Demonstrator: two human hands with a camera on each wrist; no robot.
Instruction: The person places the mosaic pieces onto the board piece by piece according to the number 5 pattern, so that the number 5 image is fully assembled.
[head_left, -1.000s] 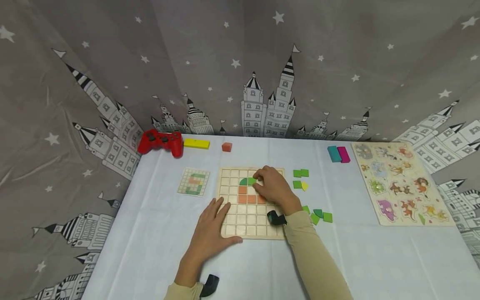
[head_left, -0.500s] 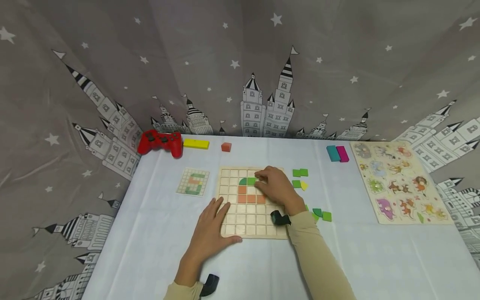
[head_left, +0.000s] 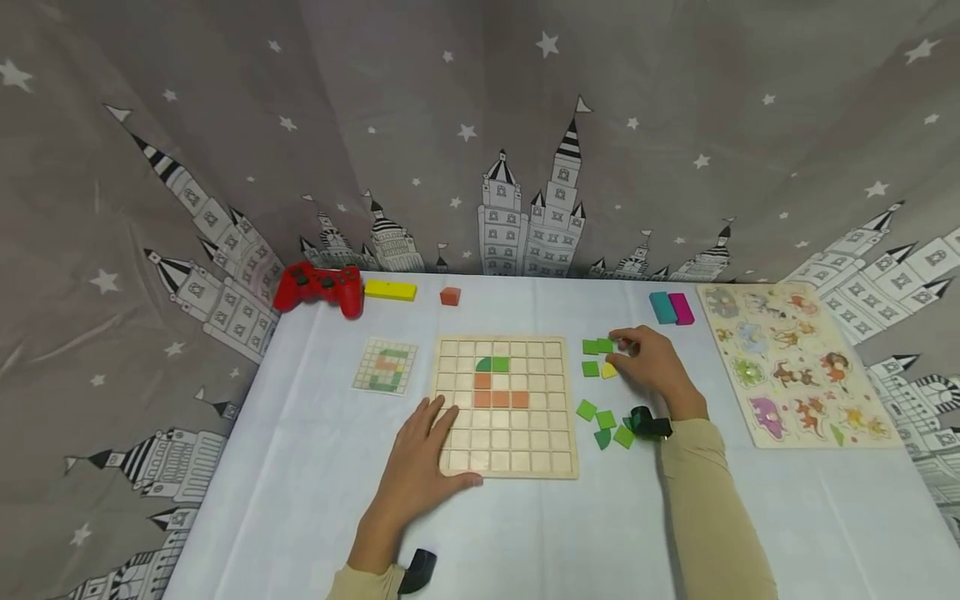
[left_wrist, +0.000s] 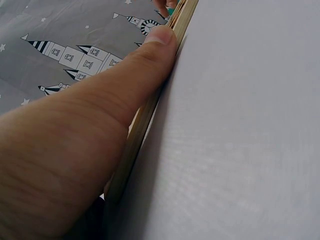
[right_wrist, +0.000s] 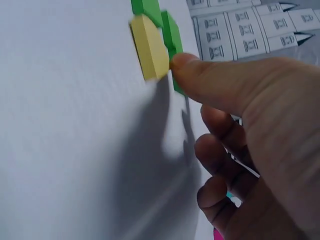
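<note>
A wooden grid board (head_left: 551, 437) lies mid-table, bearing a green quarter-round tile (head_left: 483, 365), a green square tile (head_left: 501, 364) and several orange square tiles (head_left: 501, 399). My left hand (head_left: 420, 458) rests at its near left corner, fingers spread over the left side and thumb (left_wrist: 161, 37) against the front edge. Right of the board, my right hand (head_left: 654, 367) hovers by the loose tiles, thumb and forefinger apart. Closest to it are a green square tile (head_left: 604, 345) and a yellow tile (head_left: 609, 370); in the right wrist view the thumb overlaps a green tile (right_wrist: 172, 35).
A small pattern card (head_left: 385, 365) lies left of the board. Loose green tiles (head_left: 605, 419) are scattered to its right. Along the back are a red game controller (head_left: 321, 286), yellow block (head_left: 390, 290), orange block (head_left: 450, 296), teal block (head_left: 663, 307) and an animal puzzle (head_left: 798, 400).
My right hand has left the green tile on the board and moved right to the loose tiles, uncovering the grid's right side. My left hand has stayed in place.
</note>
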